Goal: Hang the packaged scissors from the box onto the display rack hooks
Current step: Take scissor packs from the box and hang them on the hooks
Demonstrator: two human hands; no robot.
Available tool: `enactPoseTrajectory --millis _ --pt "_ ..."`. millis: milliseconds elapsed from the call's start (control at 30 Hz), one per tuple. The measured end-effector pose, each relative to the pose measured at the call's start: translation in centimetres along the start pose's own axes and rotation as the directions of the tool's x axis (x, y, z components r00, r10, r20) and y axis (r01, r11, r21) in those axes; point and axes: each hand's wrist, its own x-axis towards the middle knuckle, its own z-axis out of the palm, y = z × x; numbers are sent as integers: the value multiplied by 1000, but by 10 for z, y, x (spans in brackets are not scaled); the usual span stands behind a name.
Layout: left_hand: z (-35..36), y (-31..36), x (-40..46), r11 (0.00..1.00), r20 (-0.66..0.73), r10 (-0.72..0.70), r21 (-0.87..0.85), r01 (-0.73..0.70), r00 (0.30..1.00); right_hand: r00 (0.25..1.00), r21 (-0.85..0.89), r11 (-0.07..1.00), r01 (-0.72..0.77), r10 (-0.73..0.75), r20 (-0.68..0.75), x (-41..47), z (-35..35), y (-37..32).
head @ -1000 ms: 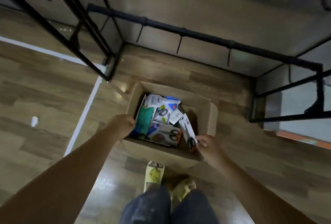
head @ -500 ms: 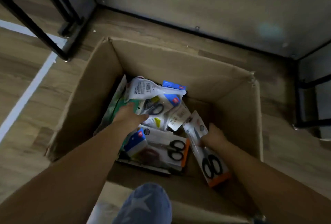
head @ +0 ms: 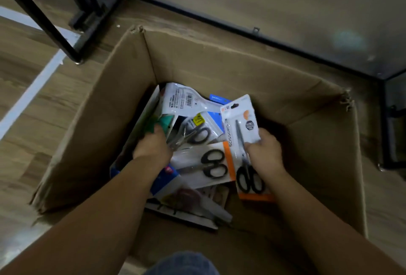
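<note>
An open cardboard box [head: 123, 107] stands on the floor and holds several packaged scissors. My right hand [head: 264, 151] grips a white and orange pack of black-handled scissors [head: 240, 118], lifted above the pile and tilted. My left hand [head: 152, 147] is down in the pile, its fingers curled on a clear pack of scissors [head: 193, 135] beside a green pack [head: 163, 121]. Another white and orange pack [head: 211, 164] lies flat between my hands. The rack's hooks are out of view.
Black metal legs of the display rack [head: 55, 32] stand on the wooden floor at the upper left. A dark rack frame [head: 391, 138] rises at the right. A grey back panel [head: 263, 6] runs behind the box. My knee [head: 182, 263] shows at the bottom.
I have leaned down close over the box. My right hand has lifted the orange-edged pack off the pile. My left hand has slid further among the packs.
</note>
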Motion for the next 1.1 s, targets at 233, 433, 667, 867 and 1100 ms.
enactPoseTrajectory --millis 233,433,667,867,1100 --pt "-5 -2 10 997 7 -35 -65 35 999 960 257 945 -203 141 241 70 23 -12" --pt "-4 0 5 998 54 -30 -46 32 998 843 322 867 -381 184 505 57 42 -5" --pt "0 3 3 997 33 -43 -58 45 999 765 242 885 -399 175 620 45 37 1" --pt "1 0 -1 995 31 -58 -82 61 998 907 266 939 -217 93 410 21 35 -6" --pt "-38 10 -57 999 176 32 -38 -25 984 982 -50 999 15 -5 188 -27 -42 -51"
